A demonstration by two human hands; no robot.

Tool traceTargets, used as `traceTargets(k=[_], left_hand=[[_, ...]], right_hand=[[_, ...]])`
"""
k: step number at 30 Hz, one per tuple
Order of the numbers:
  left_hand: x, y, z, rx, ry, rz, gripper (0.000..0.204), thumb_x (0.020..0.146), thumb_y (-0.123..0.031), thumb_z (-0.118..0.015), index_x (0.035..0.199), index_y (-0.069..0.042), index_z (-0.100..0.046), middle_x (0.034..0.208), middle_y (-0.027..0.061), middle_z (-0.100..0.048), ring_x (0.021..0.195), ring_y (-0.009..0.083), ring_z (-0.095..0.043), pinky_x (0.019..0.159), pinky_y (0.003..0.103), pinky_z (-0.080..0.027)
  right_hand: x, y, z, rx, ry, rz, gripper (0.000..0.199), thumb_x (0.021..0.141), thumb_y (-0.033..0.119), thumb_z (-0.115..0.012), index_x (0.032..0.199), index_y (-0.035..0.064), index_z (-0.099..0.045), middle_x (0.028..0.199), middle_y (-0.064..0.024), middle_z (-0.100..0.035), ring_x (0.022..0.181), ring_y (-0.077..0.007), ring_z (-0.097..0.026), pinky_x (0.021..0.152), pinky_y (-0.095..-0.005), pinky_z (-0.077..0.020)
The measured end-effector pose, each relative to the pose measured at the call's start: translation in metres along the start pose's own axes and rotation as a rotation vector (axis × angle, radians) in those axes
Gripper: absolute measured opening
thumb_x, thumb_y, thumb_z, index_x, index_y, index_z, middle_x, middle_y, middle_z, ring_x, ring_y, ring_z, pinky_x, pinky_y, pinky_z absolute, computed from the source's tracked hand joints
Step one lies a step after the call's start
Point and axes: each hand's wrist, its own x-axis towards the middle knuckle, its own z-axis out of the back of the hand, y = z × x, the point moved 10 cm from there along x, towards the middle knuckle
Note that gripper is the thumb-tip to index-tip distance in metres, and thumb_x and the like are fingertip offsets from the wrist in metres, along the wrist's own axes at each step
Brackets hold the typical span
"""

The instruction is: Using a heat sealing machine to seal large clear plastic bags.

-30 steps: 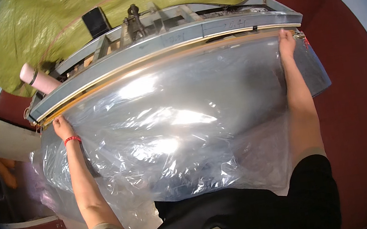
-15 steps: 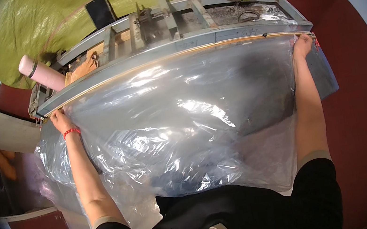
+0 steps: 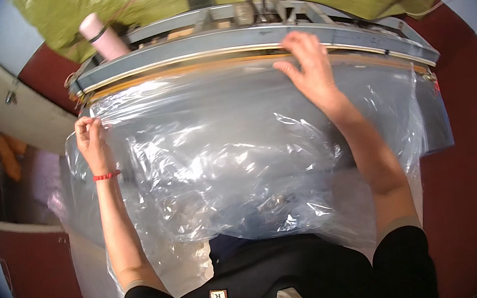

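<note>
"What does our left grip [image 3: 90,134] have?"

"We pinch the film [image 3: 227,116] in it, near the far left corner; the rest spreads to its right and toward us."

"And our right grip [image 3: 310,70]?"

"Released: we spread its fingers over the film, well right of the left grip. The frame [image 3: 174,50] runs just beyond it; the flask [image 3: 105,38] is beyond our left grip."
</note>
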Motion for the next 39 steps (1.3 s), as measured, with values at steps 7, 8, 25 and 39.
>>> traceTargets(k=[7, 8, 25, 39], left_hand=[[-0.011, 0.032, 0.031, 1.377, 0.314, 0.017, 0.022, 0.075, -0.015, -0.069, 0.086, -0.001, -0.057, 0.097, 0.0090, -0.060, 0.092, 0.0276, -0.057, 0.080, 0.035, -0.044], [-0.024, 0.028, 0.008, 1.361, 0.485, -0.175, 0.031, 0.072, -0.018, -0.070, 0.095, -0.001, -0.058, 0.108, 0.0136, -0.057, 0.104, 0.0326, -0.050, 0.087, 0.038, -0.041], [-0.064, 0.039, -0.026, 1.070, 0.547, -0.012, 0.039, 0.091, -0.028, -0.048, 0.125, -0.008, -0.050, 0.134, 0.0137, -0.043, 0.128, 0.0305, -0.035, 0.104, 0.039, -0.028], [-0.207, -0.038, -0.027, 1.210, 0.657, -0.389, 0.067, 0.057, -0.005, -0.076, 0.116, -0.014, -0.046, 0.123, 0.0125, -0.047, 0.113, 0.0333, -0.045, 0.091, 0.043, -0.037]], right_hand=[[-0.068, -0.060, -0.017, 0.611, 0.219, -0.473, 0.019, 0.080, 0.018, -0.068, 0.077, 0.0015, -0.058, 0.069, 0.0006, -0.058, 0.067, -0.0073, -0.049, 0.062, -0.0234, -0.0419], [-0.088, -0.092, -0.003, 0.571, 0.228, -0.590, 0.022, 0.078, 0.021, -0.070, 0.077, 0.0017, -0.059, 0.069, -0.0011, -0.059, 0.068, -0.0078, -0.050, 0.064, -0.0240, -0.0431], [-0.283, -0.326, 0.240, -0.441, 0.127, -0.810, 0.034, 0.082, 0.037, -0.062, 0.083, 0.0032, -0.061, 0.072, -0.0119, -0.061, 0.063, -0.0248, -0.054, 0.063, -0.0341, -0.0437], [-0.290, -0.339, 0.237, -0.388, 0.154, -0.863, 0.037, 0.082, 0.042, -0.061, 0.084, 0.0046, -0.062, 0.072, -0.0097, -0.060, 0.065, -0.0199, -0.052, 0.066, -0.0323, -0.0435]])
